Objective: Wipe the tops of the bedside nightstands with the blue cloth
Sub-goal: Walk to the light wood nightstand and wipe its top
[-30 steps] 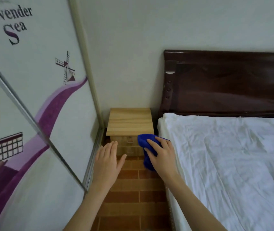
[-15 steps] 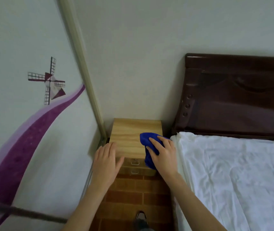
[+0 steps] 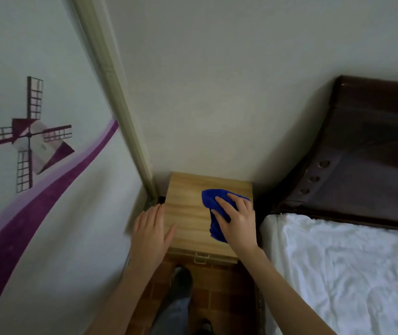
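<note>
Now atop the nightstand (image 3: pixel 193 213), blue cloth (image 3: pixel 213 209) under right hand (image 3: pixel 238 221).

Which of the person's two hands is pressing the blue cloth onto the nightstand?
The right hand, spread over the blue cloth; the left hand is empty at the nightstand edge.

Right hand (image 3: pixel 236 221) pressed flat, fingers spread, on bunched blue cloth (image 3: pixel 213 213); left hand (image 3: pixel 150 232) open, palm down.

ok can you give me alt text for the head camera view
A person's right hand presses a blue cloth onto the top of a light wooden nightstand, while the open left hand rests at its left edge. A white-sheeted bed with a dark headboard stands to the right.
</note>
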